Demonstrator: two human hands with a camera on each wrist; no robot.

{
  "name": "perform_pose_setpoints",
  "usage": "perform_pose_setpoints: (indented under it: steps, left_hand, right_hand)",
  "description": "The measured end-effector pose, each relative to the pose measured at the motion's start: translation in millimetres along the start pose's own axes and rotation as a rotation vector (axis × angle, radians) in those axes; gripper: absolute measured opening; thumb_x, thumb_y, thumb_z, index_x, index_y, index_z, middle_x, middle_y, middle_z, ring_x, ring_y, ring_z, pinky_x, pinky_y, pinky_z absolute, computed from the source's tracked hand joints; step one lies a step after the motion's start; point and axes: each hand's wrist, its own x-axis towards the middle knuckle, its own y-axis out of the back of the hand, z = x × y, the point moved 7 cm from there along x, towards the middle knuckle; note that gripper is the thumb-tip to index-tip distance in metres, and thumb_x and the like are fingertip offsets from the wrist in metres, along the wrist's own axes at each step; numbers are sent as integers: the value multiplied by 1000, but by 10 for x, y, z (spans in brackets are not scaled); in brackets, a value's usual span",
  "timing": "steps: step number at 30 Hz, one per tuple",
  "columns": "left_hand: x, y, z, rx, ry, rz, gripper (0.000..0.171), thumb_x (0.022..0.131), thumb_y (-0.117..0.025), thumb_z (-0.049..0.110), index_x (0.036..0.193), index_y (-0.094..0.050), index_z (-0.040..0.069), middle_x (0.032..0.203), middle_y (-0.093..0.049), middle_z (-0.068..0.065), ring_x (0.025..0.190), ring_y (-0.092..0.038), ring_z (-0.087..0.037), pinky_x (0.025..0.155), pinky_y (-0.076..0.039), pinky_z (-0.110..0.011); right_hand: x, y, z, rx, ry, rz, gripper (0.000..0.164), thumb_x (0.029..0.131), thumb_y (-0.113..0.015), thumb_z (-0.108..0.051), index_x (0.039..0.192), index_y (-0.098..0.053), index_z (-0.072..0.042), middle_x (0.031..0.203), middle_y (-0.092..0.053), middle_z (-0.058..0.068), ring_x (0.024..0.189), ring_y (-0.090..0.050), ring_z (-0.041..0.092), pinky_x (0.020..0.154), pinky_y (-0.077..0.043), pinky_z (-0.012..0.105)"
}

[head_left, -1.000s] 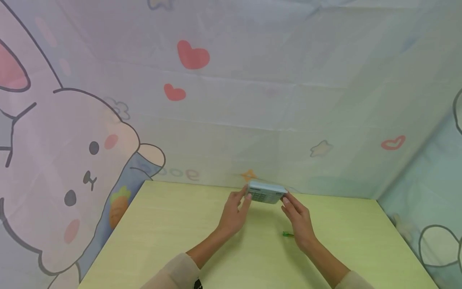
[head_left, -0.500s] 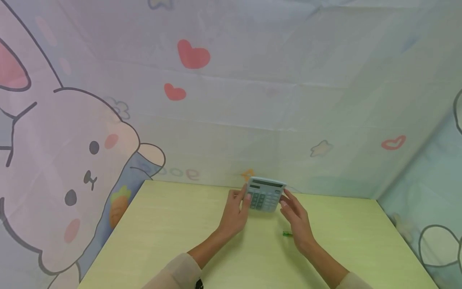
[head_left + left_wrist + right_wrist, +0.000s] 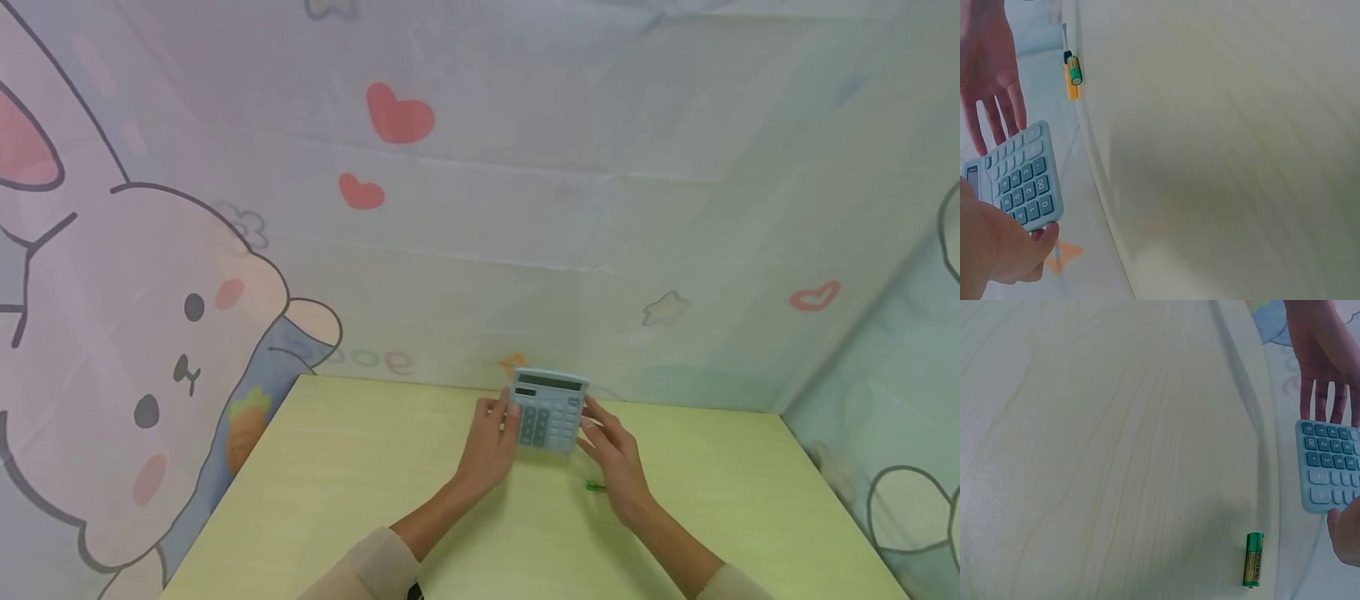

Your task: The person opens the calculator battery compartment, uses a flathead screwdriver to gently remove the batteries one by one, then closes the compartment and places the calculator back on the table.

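Note:
In the head view a light blue calculator [image 3: 547, 412] is held above the far part of the table, its keys and display facing me. My left hand [image 3: 487, 442] pinches its left edge, thumb on the front and fingers behind. On the opposite edge, my right hand [image 3: 618, 458] holds with thumb and fingers. The left wrist view shows the calculator's dark number keys [image 3: 1027, 190] close to the left hand. A green battery [image 3: 1254, 560] lies on the table below the right hand, partly hidden in the head view.
A screwdriver [image 3: 1069, 78] with a yellow and black handle lies beside the battery in the left wrist view. The pale yellow-green table [image 3: 360, 467] ends at a printed cloth backdrop [image 3: 480, 250] with a cartoon rabbit. Another cloth [image 3: 900, 392] hangs at the right.
The calculator has tilted from nearly edge-on to facing me, so its display and keys show more fully. The hands have barely shifted; the battery stays in place.

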Motion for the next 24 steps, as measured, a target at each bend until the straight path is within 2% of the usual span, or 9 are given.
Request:
perform_pose_setpoints:
  steps: [3,5,10,12,16,24]
  left_hand:
    - [-9,7,12,1,-3,1,60,118,-34,39,164,-34,1,124,-50,-13,110,-65,-27,98,-55,-44]
    - [-16,17,29,0,-5,0,58,118,-35,37,165,-34,3,123,-51,-13,113,-64,-29,98,-54,-47]
    - [-22,40,45,4,-11,-4,56,117,-36,35,163,-39,3,122,-54,-16,114,-65,-32,96,-54,-51]
    - [-19,46,36,8,-9,-1,55,117,-36,35,161,-42,3,121,-55,-17,114,-66,-34,96,-55,-52]
    - [-13,58,10,0,17,-5,53,117,-37,34,160,-44,3,120,-56,-17,112,-66,-35,94,-55,-53]
    - [9,97,-9,18,75,-4,52,117,-37,34,158,-48,3,119,-56,-15,103,-63,-27,89,-54,-47]
  right_hand:
    - [15,8,2,-17,-1,8,54,114,-52,-28,163,-42,-9,151,-49,16,138,-53,31,107,-49,25]
    - [22,12,9,-18,-10,10,54,114,-52,-28,162,-42,-8,150,-49,17,139,-52,32,107,-49,26]
    - [35,11,42,7,-46,9,55,114,-52,-26,163,-41,-5,151,-47,18,142,-49,35,115,-42,52]
    - [41,13,62,11,-63,12,55,114,-52,-26,163,-40,-5,152,-47,18,143,-49,36,116,-39,58]
    - [53,11,89,14,-82,13,55,113,-53,-26,162,-42,-4,152,-46,18,144,-49,37,116,-37,62]
    - [86,-5,124,23,-98,4,52,112,-55,-27,159,-47,-5,153,-46,18,140,-51,38,115,-41,59]
